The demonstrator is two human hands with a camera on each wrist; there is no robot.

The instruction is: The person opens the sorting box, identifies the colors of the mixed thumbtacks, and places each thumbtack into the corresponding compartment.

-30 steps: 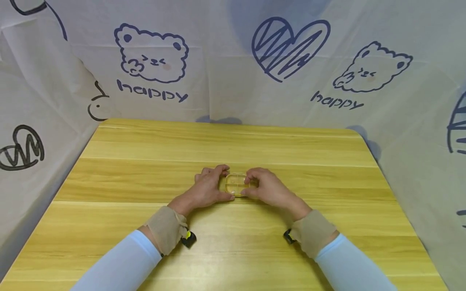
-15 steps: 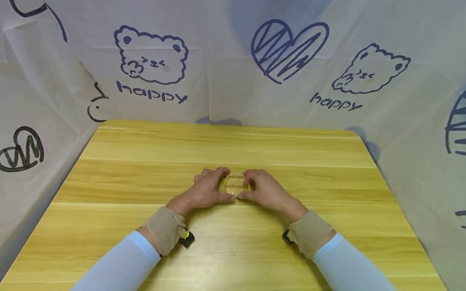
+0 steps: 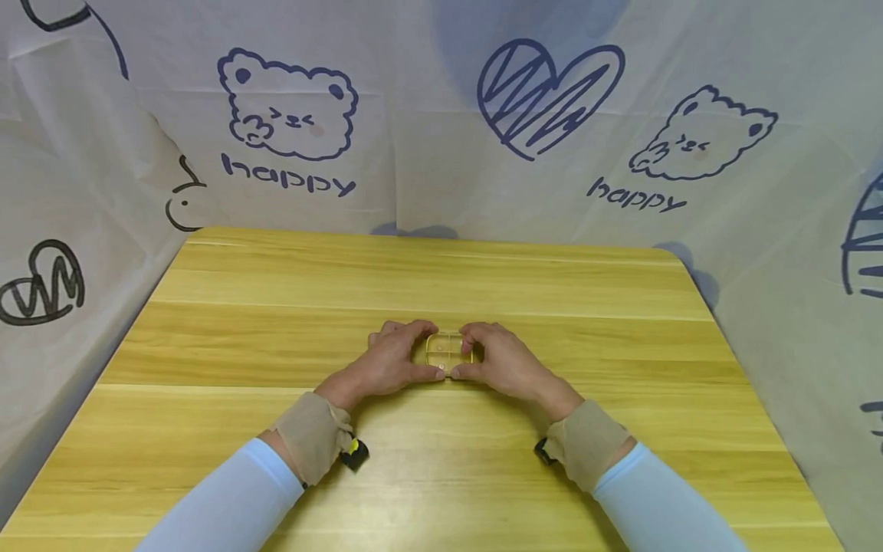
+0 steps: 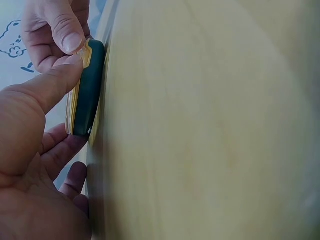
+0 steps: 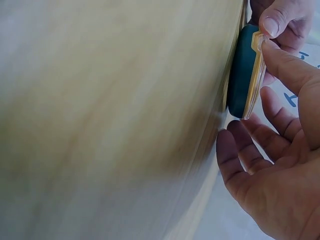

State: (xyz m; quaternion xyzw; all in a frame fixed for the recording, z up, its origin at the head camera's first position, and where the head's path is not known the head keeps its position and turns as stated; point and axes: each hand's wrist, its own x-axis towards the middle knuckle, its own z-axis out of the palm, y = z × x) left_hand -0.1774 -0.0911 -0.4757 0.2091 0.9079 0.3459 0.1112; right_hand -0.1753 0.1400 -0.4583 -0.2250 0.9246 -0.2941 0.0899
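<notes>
A small pill box (image 3: 440, 354) lies flat on the wooden table, its clear lid down over several inner compartments. The wrist views show its dark green base (image 4: 92, 92) and yellow rim. My left hand (image 3: 395, 359) holds it from the left, thumb at the front edge by the yellow latch (image 5: 256, 41), fingers reaching to the far corner. From the right my right hand (image 3: 509, 360) grips it likewise, its thumb beside the left thumb at the latch and its index finger bent over the right side. The other fingers are partly hidden in the head view.
The pale wood-grain table (image 3: 441, 475) spreads around both hands. White cloth (image 3: 428, 115) with drawn bears, hearts and lettering hangs behind and at the sides. Each wrist wears a beige wrap (image 3: 313, 437) with a small black device.
The right hand has shifted slightly toward the left hand, and its thumb has come to the front of the pill box beside the left thumb. The pill box stays nearly in place.
</notes>
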